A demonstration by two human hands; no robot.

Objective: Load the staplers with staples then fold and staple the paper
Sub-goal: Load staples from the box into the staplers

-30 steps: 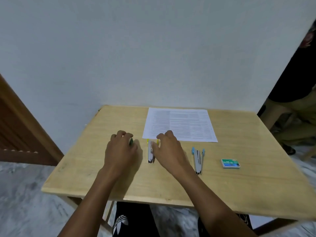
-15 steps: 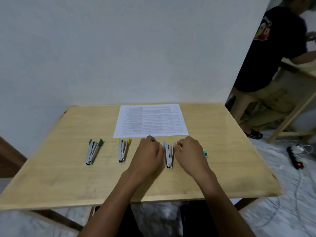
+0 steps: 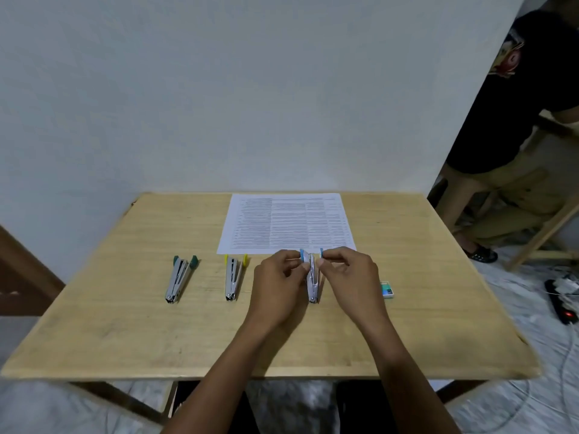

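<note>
Both my forearms come in over the near edge of the table [image 3: 125,324], abt the middle. Left hand [image 3: 277,288] & right hand [image 3: 352,277] meet on the blue stapler [image 3: 313,286], a bit right of ctr, its hinge end pointing at me. It's splayed into a narrow V. Fingers are curled on both sides: left hand pinches the left blue-tipped arm, right hand pinches the right one. Can't tell if the far tips are off the wood.

Just right of my right hand, toward the right edge, is a small green staple box [image 3: 387,290], lying flat, near the hand but apart from it.

Left of my left hand lies the yellow stapler [image 3: 232,278], then the green stapler [image 3: 179,281] further toward the left edge. Both are open in a V w/ hinge ends toward me, untouched. All 3 make a row along the near edge.

Behind the row is the printed paper [image 3: 286,223], flat & unfolded, running to the far edge. Its near margin is just behind the blue tips.

The far edge meets a pale wall [image 3: 250,89]. Past the right edge stands another person [image 3: 517,104] in a black tee & khaki trousers, w/ a power strip [image 3: 562,303] showing a red light on the floor.
</note>
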